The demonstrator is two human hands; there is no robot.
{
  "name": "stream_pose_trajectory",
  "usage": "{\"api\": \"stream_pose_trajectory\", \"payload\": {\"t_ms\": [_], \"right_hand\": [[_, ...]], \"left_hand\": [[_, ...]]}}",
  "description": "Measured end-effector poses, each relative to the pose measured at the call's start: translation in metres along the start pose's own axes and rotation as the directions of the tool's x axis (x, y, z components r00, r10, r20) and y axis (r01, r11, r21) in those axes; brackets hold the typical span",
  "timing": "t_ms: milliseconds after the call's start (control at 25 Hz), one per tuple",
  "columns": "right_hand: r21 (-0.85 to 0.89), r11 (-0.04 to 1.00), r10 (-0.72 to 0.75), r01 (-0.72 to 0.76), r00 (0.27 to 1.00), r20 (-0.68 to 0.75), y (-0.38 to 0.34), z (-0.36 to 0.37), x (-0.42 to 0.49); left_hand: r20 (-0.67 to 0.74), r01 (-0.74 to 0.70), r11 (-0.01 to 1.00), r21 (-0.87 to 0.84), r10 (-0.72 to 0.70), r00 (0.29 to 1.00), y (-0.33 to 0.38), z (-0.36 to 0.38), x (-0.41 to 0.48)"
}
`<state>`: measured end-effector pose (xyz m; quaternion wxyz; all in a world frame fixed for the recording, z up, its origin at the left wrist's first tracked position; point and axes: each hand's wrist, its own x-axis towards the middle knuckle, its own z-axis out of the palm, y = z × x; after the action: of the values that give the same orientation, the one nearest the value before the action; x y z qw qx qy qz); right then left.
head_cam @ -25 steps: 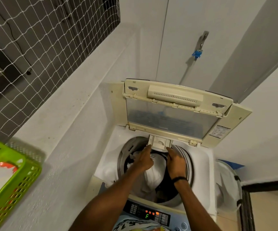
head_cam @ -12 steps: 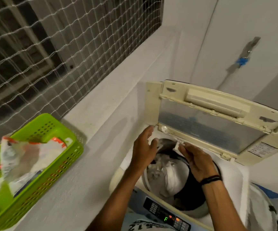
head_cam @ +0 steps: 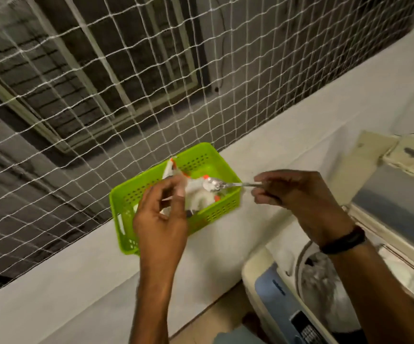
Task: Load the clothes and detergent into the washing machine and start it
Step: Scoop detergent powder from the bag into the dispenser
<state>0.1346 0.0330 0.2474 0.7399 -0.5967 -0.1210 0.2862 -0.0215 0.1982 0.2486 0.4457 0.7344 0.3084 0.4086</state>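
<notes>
The right hand [head_cam: 292, 192] pinches a metal spoon [head_cam: 216, 185] by its handle, its bowl over the detergent bag [head_cam: 198, 197] in the green basket [head_cam: 221, 211] on the ledge [head_cam: 300, 135]. The left hand [head_cam: 161, 217] curls at the bag's near edge, but blur hides whether it has hold of it. Right of both hands, the washing machine [head_cam: 273, 294] stands open with clothes [head_cam: 317, 274] in the drum.

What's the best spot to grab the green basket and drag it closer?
Hook fingers through the handle slot in the left short wall of the green basket, coming from the left. The long walls show only small holes, and the spoon hovers over the right end.
</notes>
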Motion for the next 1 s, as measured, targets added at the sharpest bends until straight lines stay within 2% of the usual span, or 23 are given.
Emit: {"api": "stream_pose_trajectory", "payload": {"t_ms": [80,120,160,200,240,280,320,440,600,680,800,1000], "right_hand": [[-0.23,0.969,-0.067,0.086,0.994,0.087,0.0,0.027,0.024],[-0.392,0.908,-0.108,0.15,0.986,0.127,0.001,0.037,0.035],[-0.578,0.787,-0.145,0.217,0.975,0.169,0.003,0.046,0.046],[-0.735,0.619,-0.181,0.277,0.961,0.209,0.005,0.053,0.055],[-0.822,0.472,-0.213,0.319,0.946,0.244,0.005,0.058,0.061],[-0.853,0.399,-0.226,0.336,0.938,0.264,0.003,0.064,0.067],[-0.865,0.374,-0.216,0.334,0.939,0.269,0.001,0.068,0.07],[-0.89,0.364,-0.169,0.274,0.959,0.226,0.0,0.081,0.082],[-0.923,0.321,-0.126,0.211,0.976,0.18,0.005,0.089,0.091],[-0.935,0.295,-0.089,0.197,0.98,0.178,0.005,0.09,0.09],[-0.946,0.274,0.01,0.172,0.983,0.182,0.007,0.092,0.085],[-0.923,0.384,0.257,0.03,0.956,0.138,0.018,0.101,0.08]], "left_hand": [[0.042,-0.002,0.978,0.21,-0.007,0.999,-0.019,-0.022,0.011],[0.078,0.003,0.949,0.316,-0.029,0.997,-0.026,-0.029,0.014],[0.116,0.013,0.916,0.4,-0.065,0.991,-0.032,-0.033,0.016],[0.158,0.023,0.886,0.464,-0.108,0.982,-0.035,-0.036,0.016],[0.197,0.034,0.855,0.517,-0.157,0.968,-0.036,-0.036,0.017],[0.229,0.05,0.825,0.564,-0.213,0.95,-0.035,-0.036,0.017],[0.254,0.071,0.798,0.599,-0.273,0.928,-0.034,-0.035,0.018],[0.318,0.109,0.718,0.687,-0.433,0.844,-0.025,-0.032,0.026],[0.421,0.12,0.699,0.705,-0.548,0.723,-0.022,-0.03,0.04],[0.428,0.113,0.707,0.698,-0.538,0.726,-0.024,-0.03,0.042],[0.432,0.099,0.758,0.645,-0.469,0.77,-0.027,-0.033,0.039],[0.466,0.129,0.814,0.567,-0.446,0.764,-0.033,-0.041,0.038]]}}
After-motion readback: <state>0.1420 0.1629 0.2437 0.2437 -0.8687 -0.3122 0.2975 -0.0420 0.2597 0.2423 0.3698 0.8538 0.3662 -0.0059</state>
